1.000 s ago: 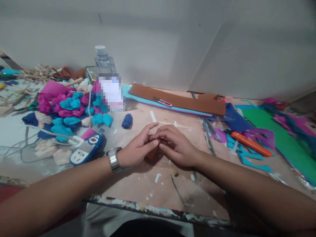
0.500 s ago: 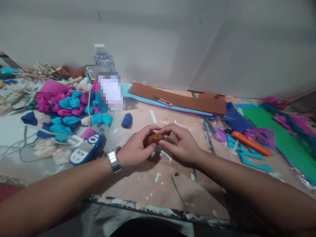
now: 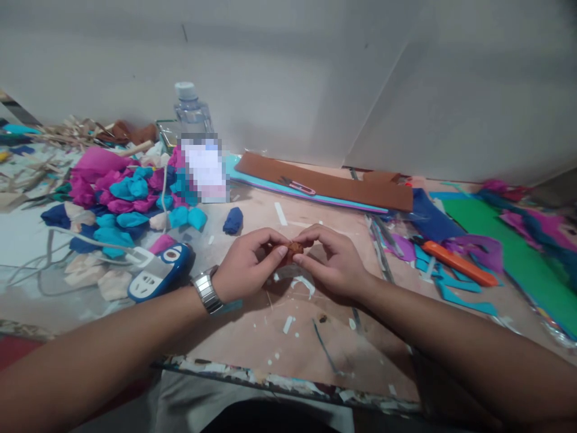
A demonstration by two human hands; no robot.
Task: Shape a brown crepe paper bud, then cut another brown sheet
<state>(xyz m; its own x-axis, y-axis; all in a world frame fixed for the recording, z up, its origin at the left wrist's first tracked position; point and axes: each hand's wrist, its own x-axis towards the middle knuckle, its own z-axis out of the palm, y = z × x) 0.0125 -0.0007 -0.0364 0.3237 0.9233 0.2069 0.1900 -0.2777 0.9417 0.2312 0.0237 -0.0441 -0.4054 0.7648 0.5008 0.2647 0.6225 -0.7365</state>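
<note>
We obs. L hand (image 3: 246, 264) gripping brown wad (image 3: 295, 248) at L end; R hand (image 3: 336, 258) pinching same at R end. Brown wad held over surface (image 3: 360, 361), approx. centre. We note blue wad (image 3: 233, 221) just beyond L hand, socket (image 3: 146, 284) to L, brown sheet (image 3: 351, 190) at back w/ snips (image 3: 301, 187) on top

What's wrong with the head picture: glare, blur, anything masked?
Head view: a pixelated patch hides the lower part of the bottle; lighting is dull, with shadow beneath the left forearm; the watch band glints; the brown piece between left hand and right hand looks soft in detail.
</note>
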